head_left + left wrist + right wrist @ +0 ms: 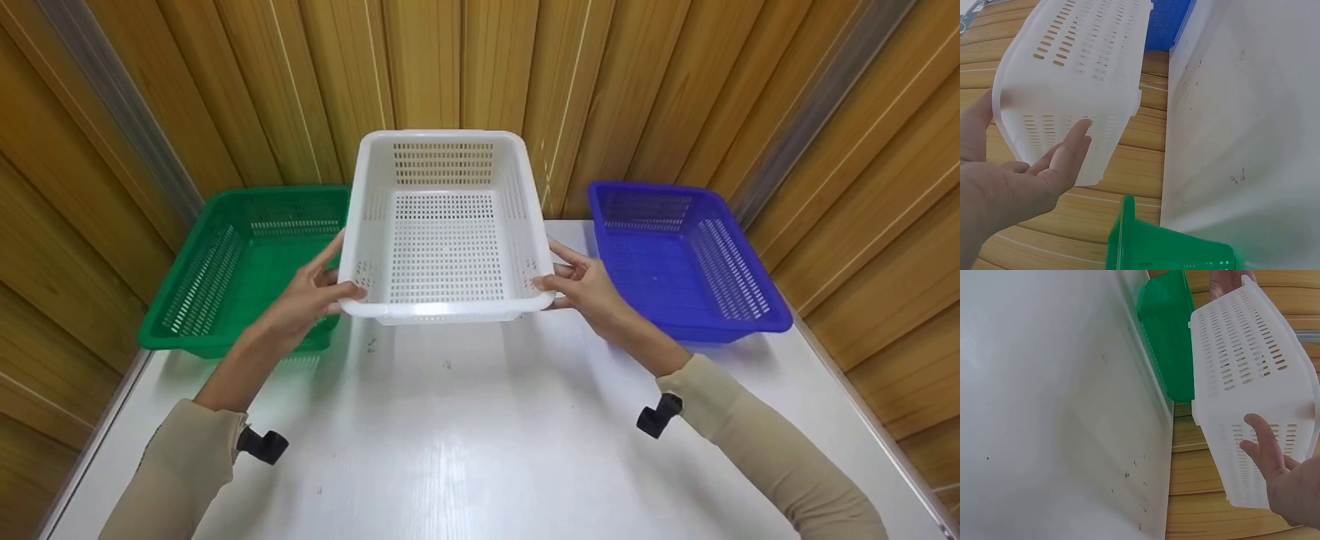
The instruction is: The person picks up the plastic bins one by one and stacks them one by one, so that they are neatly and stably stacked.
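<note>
A white perforated plastic basket (pixel 446 309) is held up above the table between both hands, its open top tilted toward the head camera and nothing inside. My left hand (pixel 309 294) grips its near left corner, thumb over the rim and fingers against the outer wall. On the opposite near corner, my right hand (pixel 589 292) grips in the same way. Both wrist views show the basket's outer side, with fingers of the left hand (pixel 1044 169) and right hand (pixel 1283 472) supporting the slotted wall from outside. A gap separates the basket from the tabletop.
On the white table (pixel 450 435), a green basket (pixel 247 191) stands at the left and a blue basket (pixel 772 319) at the right. Wood-panelled walls (pixel 465 60) enclose the back and both sides. Small dark marks dot the tabletop.
</note>
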### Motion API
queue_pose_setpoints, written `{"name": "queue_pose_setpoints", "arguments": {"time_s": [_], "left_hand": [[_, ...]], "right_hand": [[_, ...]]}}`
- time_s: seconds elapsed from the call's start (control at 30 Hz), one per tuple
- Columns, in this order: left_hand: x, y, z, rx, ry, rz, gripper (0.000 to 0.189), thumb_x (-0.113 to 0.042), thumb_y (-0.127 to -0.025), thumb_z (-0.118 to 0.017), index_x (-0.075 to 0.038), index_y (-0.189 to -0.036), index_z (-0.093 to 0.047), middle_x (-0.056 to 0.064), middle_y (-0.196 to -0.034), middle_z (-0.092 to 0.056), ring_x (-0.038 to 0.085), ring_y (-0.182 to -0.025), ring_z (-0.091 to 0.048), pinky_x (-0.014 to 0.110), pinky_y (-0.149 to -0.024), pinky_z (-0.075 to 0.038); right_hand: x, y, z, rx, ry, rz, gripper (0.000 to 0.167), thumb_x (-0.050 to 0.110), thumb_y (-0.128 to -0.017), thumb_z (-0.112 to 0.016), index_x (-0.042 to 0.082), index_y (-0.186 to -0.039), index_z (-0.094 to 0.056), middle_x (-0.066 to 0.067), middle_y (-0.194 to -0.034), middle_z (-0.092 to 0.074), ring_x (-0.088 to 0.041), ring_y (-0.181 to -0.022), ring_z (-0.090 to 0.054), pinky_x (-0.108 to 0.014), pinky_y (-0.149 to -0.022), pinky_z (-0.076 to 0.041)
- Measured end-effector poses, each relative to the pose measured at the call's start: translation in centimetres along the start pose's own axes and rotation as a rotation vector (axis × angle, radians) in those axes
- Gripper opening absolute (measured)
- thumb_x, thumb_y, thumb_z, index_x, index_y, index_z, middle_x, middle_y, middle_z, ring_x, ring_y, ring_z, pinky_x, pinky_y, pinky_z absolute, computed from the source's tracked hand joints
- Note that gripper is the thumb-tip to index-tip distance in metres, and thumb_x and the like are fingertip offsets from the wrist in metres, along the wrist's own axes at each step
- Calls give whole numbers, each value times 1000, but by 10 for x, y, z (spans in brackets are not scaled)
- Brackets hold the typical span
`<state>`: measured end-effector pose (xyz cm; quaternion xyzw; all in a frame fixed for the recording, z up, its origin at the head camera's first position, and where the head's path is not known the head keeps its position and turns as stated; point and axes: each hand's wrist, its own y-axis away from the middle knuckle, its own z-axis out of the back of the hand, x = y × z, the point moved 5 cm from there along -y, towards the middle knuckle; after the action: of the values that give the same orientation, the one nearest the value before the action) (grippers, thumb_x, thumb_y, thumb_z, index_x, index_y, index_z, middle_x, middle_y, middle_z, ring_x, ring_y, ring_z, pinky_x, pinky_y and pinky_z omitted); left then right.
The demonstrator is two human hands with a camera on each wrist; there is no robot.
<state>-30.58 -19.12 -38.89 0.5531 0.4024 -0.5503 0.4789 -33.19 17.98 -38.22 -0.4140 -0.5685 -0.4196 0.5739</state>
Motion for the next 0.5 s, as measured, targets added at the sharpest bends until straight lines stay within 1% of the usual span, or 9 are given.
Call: {"name": "queue_pose_setpoints", "arguments": {"time_s": [0.1, 0.27, 0.4, 0.5], "left_hand": [[1, -1, 0, 6, -15, -6, 98, -6, -92, -70, -47, -161, -14, 17, -156, -48, 43, -132, -56, 40, -96, -57], [1, -2, 0, 17, -18, -34, 97, -5, -92, -68, -46, -162, -15, 18, -157, -46, 44, -132, -54, 38, -92, -58], [3, -1, 2, 21, -7, -36, 96, -6, -93, -68, -47, -161, -16, 15, -160, -39, 43, -136, -49, 39, -95, -56], [5, 2, 4, 30, -8, -35, 96, -7, -93, -68, -49, -161, -14, 11, -164, -33, 41, -139, -45, 46, -102, -52]], "right_hand": [[1, 2, -1, -8, -9, -2, 79, -1, -88, -70, 12, -159, -37, -32, -143, -55, -42, -122, -65, -40, -79, -64], [1, 5, -1, -14, 4, -7, 80, 0, -87, -71, 15, -159, -38, -30, -141, -58, -33, -115, -71, -41, -80, -64], [3, 5, -3, -11, 16, 12, 79, 1, -87, -70, 14, -159, -38, -28, -139, -60, -38, -117, -69, -41, -79, -64], [3, 5, -7, -8, 11, 20, 79, 0, -87, -70, 14, -158, -39, -28, -139, -60, -42, -121, -66, -41, -79, -64]]}}
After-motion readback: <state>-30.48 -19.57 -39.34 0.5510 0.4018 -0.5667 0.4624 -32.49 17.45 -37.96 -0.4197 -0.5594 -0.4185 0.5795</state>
